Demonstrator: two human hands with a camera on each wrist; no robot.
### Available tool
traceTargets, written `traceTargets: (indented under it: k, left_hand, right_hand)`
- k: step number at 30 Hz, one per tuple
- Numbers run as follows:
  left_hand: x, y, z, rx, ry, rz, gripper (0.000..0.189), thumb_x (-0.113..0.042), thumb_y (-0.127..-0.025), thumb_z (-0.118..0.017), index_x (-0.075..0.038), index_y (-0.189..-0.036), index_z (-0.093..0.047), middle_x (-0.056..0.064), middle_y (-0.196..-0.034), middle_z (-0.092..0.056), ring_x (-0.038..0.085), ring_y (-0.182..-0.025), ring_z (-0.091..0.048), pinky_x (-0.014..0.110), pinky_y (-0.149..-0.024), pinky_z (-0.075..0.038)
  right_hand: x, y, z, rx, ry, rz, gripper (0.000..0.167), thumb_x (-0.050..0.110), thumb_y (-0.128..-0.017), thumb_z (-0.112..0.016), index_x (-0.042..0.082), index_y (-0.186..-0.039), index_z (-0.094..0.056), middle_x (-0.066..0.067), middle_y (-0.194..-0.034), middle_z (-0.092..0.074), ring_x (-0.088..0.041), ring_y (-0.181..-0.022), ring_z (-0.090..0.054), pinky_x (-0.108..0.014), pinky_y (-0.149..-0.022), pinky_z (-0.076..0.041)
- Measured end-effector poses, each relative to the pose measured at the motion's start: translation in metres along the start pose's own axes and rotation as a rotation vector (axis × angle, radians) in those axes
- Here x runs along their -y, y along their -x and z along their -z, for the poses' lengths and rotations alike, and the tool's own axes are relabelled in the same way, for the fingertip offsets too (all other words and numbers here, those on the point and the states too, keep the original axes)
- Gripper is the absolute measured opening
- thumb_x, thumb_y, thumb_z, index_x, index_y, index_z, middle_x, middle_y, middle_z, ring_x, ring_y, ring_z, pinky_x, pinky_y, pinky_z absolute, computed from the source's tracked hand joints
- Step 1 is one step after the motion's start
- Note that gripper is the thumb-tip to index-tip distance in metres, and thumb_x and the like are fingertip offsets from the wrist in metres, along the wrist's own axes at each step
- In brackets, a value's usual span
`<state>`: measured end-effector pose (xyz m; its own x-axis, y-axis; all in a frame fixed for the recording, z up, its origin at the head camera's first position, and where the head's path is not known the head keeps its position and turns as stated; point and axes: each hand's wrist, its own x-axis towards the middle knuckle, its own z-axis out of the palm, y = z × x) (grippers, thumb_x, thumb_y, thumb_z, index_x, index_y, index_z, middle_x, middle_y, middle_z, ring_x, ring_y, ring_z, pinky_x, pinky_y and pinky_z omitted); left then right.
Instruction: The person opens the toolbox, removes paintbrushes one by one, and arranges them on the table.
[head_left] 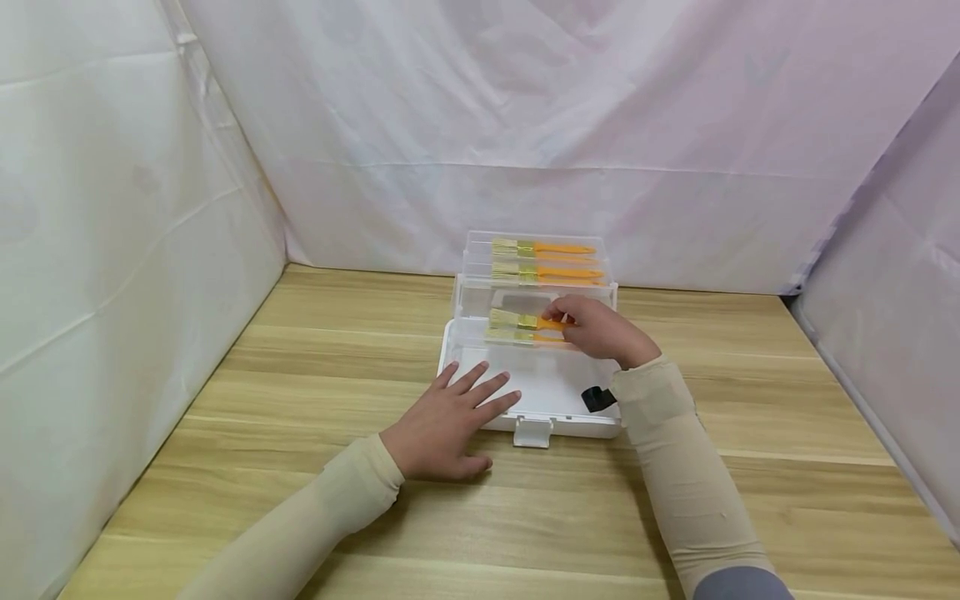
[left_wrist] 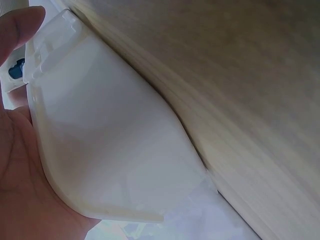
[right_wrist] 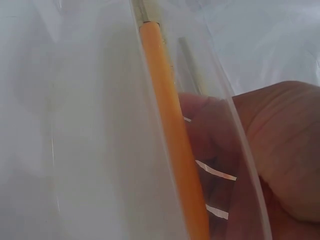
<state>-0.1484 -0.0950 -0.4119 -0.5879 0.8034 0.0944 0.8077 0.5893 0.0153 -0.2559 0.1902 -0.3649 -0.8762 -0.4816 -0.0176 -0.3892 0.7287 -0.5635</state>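
Note:
A white box (head_left: 525,375) stands with its clear stepped trays (head_left: 474,307) raised at the back. My right hand (head_left: 600,327) reaches over the lowest tray and pinches the orange handle of a paintbrush (head_left: 504,318), whose pale bristles point left. Up close in the right wrist view, the orange handle (right_wrist: 172,115) lies alongside my fingers (right_wrist: 212,127), partly seen through a clear wall; the fingertips are partly hidden. With fingers spread, my left hand (head_left: 447,421) rests on the front left rim of the box. Its palm lies against the white side wall (left_wrist: 110,130) in the left wrist view.
Several more paintbrushes with orange handles (head_left: 566,272) lie in the upper trays. A black piece (head_left: 596,399) shows beside my right sleeve, over the box. A latch (head_left: 532,432) hangs at the front. White cloth (head_left: 525,108) encloses the wooden table (head_left: 322,358).

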Motion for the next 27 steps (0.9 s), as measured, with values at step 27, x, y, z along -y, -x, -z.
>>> traceTargets:
  k: [27]
  left_hand:
    - [0.0, -0.001, 0.0, -0.015, 0.016, -0.008, 0.088, -0.056, -0.083, -0.066, -0.027, -0.158, -0.029, 0.002, -0.162, -0.027, 0.032, -0.149, -0.019, 0.062, -0.113, -0.018]
  right_hand:
    - [0.014, 0.019, 0.019, -0.088, 0.121, 0.155, 0.033, -0.01, -0.092, -0.048, 0.005, -0.115, -0.067, -0.011, -0.111, -0.064, -0.03, -0.102, -0.056, -0.049, -0.091, -0.046]
